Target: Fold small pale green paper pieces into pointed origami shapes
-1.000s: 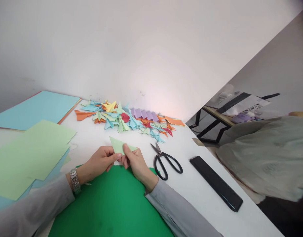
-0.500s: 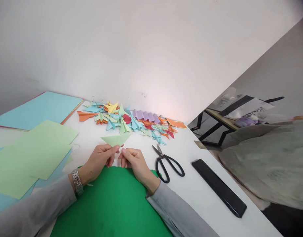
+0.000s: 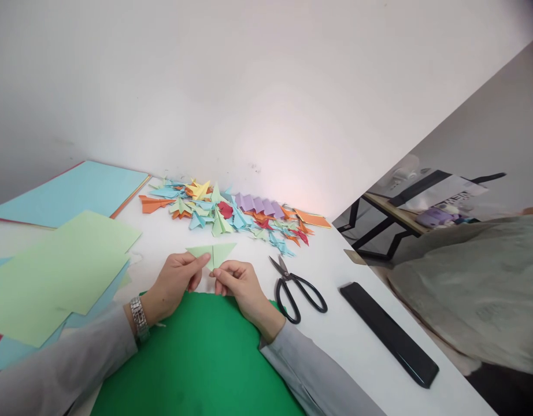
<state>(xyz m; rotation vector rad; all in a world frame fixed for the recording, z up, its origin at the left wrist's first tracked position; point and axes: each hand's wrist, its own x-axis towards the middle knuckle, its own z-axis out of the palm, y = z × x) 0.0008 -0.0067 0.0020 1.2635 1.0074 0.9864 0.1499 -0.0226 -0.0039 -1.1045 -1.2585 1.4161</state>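
A small light-green folded paper triangle [image 3: 221, 252], its long edge away from me, is held up over the white table. My left hand [image 3: 176, 280] pinches its left part between thumb and fingers. At its lower point, the thumb and fingertips of my right hand [image 3: 240, 286] are closed on the paper. A crease runs down its middle. Just beyond lies a heap of small folded paper pieces, among them a yellow star shape [image 3: 199, 190], a purple pleated strip [image 3: 258, 205] and an orange paper plane [image 3: 155, 204].
Black-handled scissors [image 3: 295, 286] lie right of my right hand, with a long black bar [image 3: 388, 334] farther right. Light-green sheets [image 3: 76, 271] and a light-blue stack [image 3: 76, 193] occupy the left side. Something green [image 3: 192, 358] lies under my forearms. A wall stands behind.
My right fingertips have closed on the triangle's lower point, where they were apart from it before. The paper has turned to show its creased face more fully.
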